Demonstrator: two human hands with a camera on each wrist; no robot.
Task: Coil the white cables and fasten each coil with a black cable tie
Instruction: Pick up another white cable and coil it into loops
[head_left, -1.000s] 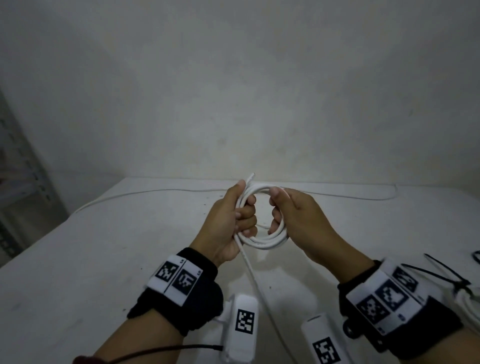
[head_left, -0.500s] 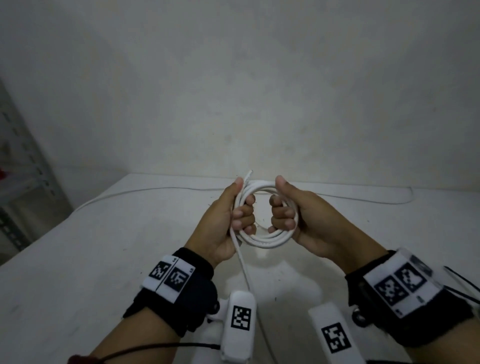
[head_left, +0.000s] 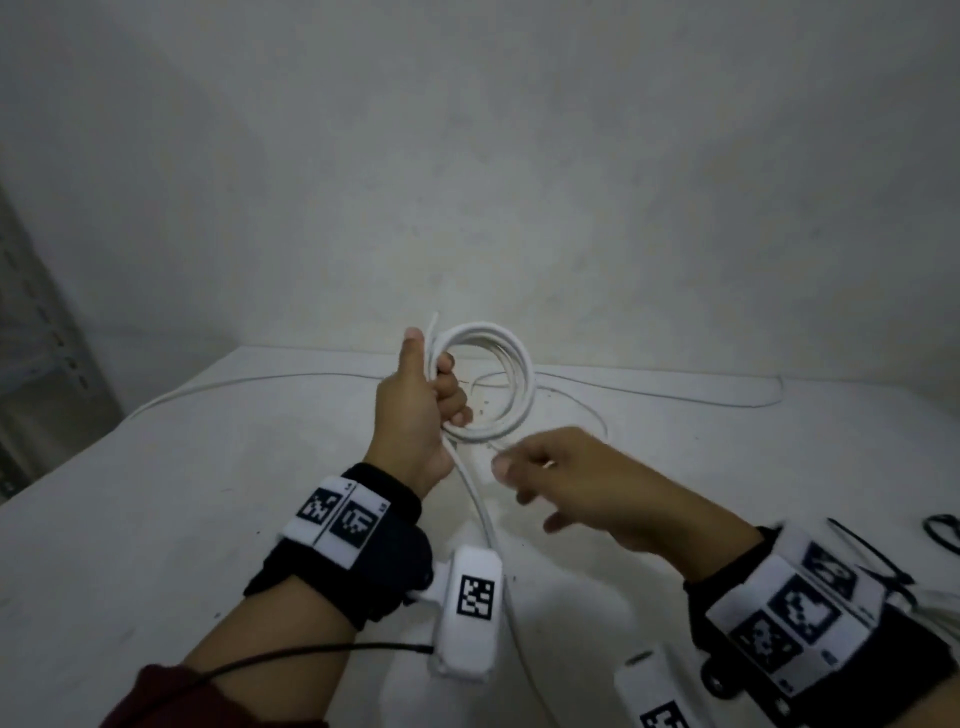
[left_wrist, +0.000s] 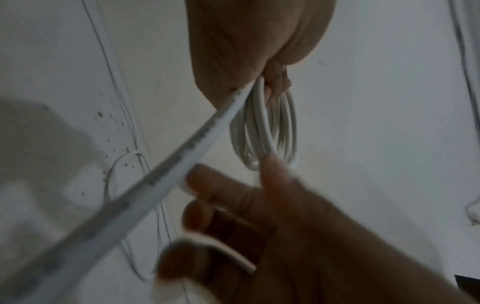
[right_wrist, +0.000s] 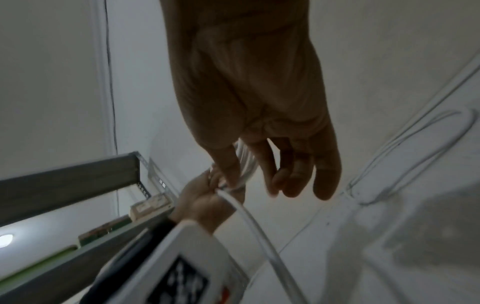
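White tabletop (head_left: 156, 519) spreads beneath a round coil of smooth white cable (head_left: 511, 384), held upright above it, its loose tail (head_left: 480, 499) trailing down toward the person. The left hand (head_left: 415, 410) grips the coil's left side, fingers curled through the loops, thumb raised. The right hand (head_left: 576, 483) hovers just below the coil, fingers loosely spread, holding nothing. Thin black cable ties (head_left: 878, 561) lie at far right.
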